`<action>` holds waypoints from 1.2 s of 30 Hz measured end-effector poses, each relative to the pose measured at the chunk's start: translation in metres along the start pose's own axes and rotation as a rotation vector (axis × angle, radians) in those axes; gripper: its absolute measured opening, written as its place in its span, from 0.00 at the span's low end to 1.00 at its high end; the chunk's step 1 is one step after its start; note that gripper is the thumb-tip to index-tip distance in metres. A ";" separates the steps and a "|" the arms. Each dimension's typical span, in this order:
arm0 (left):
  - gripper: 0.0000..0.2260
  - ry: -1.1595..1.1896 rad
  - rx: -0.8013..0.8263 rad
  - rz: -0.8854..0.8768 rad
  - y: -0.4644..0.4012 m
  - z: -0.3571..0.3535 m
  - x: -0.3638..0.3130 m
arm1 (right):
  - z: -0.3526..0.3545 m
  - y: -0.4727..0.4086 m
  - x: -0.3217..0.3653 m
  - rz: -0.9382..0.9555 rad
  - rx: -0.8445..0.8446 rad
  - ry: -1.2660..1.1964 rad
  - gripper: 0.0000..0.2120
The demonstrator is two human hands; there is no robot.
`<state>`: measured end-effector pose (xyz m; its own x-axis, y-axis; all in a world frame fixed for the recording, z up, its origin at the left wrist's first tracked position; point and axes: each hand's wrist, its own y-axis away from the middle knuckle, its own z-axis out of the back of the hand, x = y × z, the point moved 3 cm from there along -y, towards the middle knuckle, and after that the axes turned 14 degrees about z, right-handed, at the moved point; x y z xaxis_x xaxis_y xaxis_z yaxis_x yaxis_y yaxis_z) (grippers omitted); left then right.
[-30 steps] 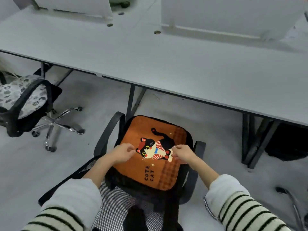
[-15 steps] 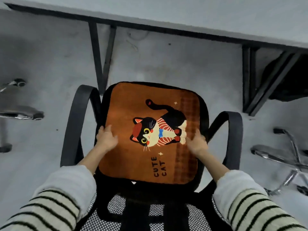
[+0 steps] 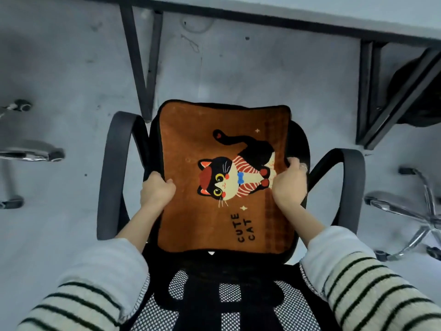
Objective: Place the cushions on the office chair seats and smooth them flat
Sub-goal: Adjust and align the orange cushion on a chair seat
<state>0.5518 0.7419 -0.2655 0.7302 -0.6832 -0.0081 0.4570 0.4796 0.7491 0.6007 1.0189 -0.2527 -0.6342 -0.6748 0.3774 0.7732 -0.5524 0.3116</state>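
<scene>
The orange cat cushion (image 3: 224, 177) lies on the seat of the black office chair (image 3: 299, 139), its printed face up and its corners close to the seat's edges. The left hand (image 3: 156, 191) grips the cushion's left border, fingers curled round the edge; the right hand (image 3: 290, 185) pinches the right border the same way — so both grips are closed on the fabric, not flat on it. This looks like the squaring-up stage: the cushion is placed, but smoothing is not yet done. The next move probably calls for letting go of the borders and sweeping flat palms from the middle outward.

Room is tight at the sides — the left armrest (image 3: 112, 168) and right armrest (image 3: 343, 185) curve up just beside each hand. Beyond the seat's front edge there is bare grey floor (image 3: 238, 72), with the tabletop (image 3: 334, 13) and its dark legs (image 3: 140, 58) further ahead.
</scene>
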 end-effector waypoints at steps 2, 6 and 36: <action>0.14 0.135 0.172 0.078 0.019 0.002 0.001 | 0.016 -0.005 0.026 0.158 -0.005 0.058 0.19; 0.04 0.382 0.583 0.277 0.065 -0.011 0.002 | 0.034 -0.011 0.082 0.601 0.024 0.078 0.21; 0.30 -0.151 -0.033 -0.054 -0.024 -0.043 0.039 | -0.038 0.005 -0.057 -0.138 0.235 -0.060 0.26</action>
<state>0.5914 0.7274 -0.3128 0.6204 -0.7825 0.0535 0.5121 0.4558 0.7280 0.6408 1.0363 -0.3054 -0.7382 -0.5665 0.3662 0.6620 -0.5040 0.5547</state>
